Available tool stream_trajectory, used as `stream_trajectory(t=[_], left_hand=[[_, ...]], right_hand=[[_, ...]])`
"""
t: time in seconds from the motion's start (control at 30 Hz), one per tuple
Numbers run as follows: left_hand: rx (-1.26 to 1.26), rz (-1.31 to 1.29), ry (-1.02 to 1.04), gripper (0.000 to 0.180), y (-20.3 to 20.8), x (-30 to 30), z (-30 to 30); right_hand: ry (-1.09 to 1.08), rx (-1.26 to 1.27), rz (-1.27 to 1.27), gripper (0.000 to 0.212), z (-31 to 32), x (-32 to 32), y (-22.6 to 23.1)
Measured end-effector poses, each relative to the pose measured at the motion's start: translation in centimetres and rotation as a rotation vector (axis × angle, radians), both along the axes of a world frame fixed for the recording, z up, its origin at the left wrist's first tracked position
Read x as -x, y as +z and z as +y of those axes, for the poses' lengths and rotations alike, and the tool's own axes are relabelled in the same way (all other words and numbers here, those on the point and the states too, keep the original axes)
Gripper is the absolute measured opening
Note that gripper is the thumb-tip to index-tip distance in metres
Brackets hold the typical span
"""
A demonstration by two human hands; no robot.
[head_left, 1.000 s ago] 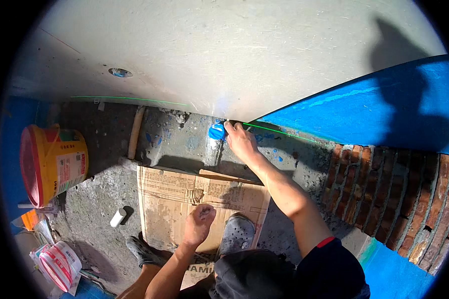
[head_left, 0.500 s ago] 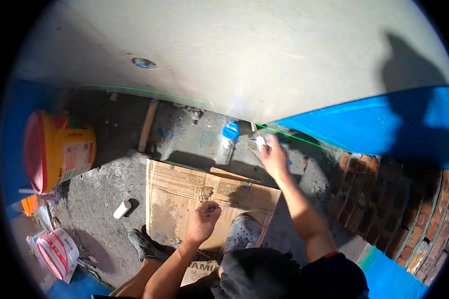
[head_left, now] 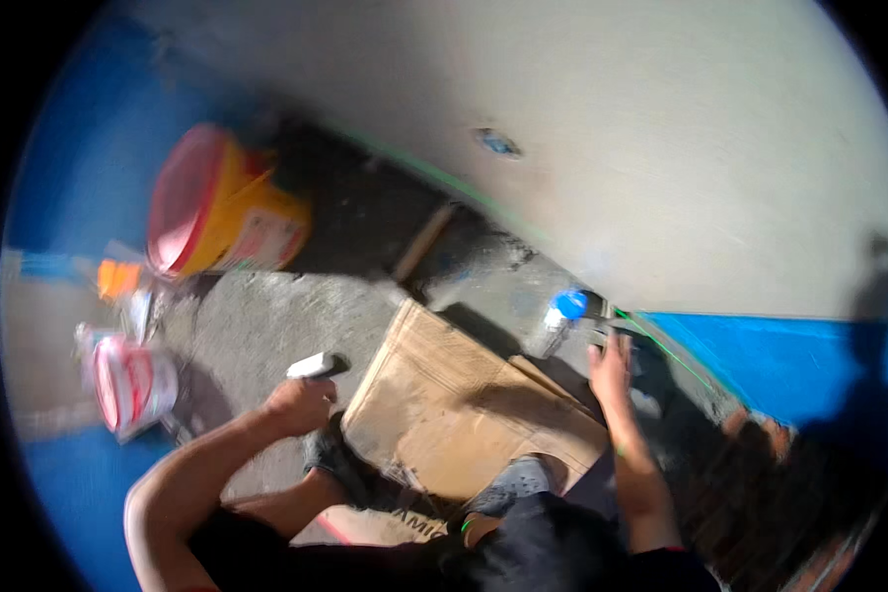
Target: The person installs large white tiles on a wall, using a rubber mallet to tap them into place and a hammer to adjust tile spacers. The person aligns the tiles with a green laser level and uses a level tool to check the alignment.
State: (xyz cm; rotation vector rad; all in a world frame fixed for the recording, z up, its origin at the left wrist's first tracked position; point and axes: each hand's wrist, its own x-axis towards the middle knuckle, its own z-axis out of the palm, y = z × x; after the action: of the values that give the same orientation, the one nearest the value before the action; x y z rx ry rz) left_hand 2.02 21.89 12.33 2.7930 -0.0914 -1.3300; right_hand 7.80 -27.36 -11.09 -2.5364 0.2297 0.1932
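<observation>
- The white cylinder (head_left: 311,366) is seen lying on the floor (head_left: 286,306), just beside the left hand (head_left: 301,407) and left of the cardboard (head_left: 474,395).
- The left hand has been brought there from above the cardboard, where it was held half a second ago. Its fingers look curled, but whether the cylinder is touched or gripped cannot be told through the blur.
- By that shift, the white cylinder is judged to have been put within the left hand's easy reach; it was well apart from both hands earlier.
- The blue-ended cylinder (head_left: 566,305) is found near the foot of the pale wall (head_left: 681,148). Its blue end was met by the right hand (head_left: 611,370) a second ago; now a gap is left between them.
- The right fingers are stretched toward the wall, with the thumb set apart. A small white piece was held there half a second ago; whether it is kept cannot be told.
- Both hands are thus judged to be engaged at separate spots.
- The view has been swung round, so everything is shown tilted and smeared.
- The cardboard is pressed by the right shoe (head_left: 515,483), and the left shoe (head_left: 333,459) is placed by its edge.
- Farther left, a yellow bucket (head_left: 235,212) and a pink-and-white tub (head_left: 133,385) are seen.
</observation>
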Motion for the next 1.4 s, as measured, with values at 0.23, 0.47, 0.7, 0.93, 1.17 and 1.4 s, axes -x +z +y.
stream_trajectory(t=[0.23,0.47,0.7,0.93,1.17,1.4], left_hand=[[-0.324,-0.175,0.379,0.020,9.2,9.9,14.3],[0.300,-0.685,1.540,0.047,-1.3,40.6,8.6],[0.008,-0.296,1.501,0.048,-0.7,36.8,-0.5],[0.215,-0.433,1.540,0.041,-4.1,36.6,1.1],[0.292,-0.444,1.478,0.036,-6.3,32.9,6.5],[0.433,-0.613,1.406,0.032,-10.9,28.5,15.9]], right_hand=[[-0.030,0.037,0.059,0.045,-2.3,-0.6,0.8],[0.295,-0.109,0.217,0.052,-2.0,0.6,2.4],[0.328,-0.027,0.154,0.041,-4.9,-2.4,2.1],[0.430,0.048,0.025,0.043,-8.2,-2.7,-3.9],[0.220,0.221,0.115,0.042,-7.4,-0.2,-2.1],[-0.083,0.425,0.363,0.044,-5.2,1.2,0.4]])
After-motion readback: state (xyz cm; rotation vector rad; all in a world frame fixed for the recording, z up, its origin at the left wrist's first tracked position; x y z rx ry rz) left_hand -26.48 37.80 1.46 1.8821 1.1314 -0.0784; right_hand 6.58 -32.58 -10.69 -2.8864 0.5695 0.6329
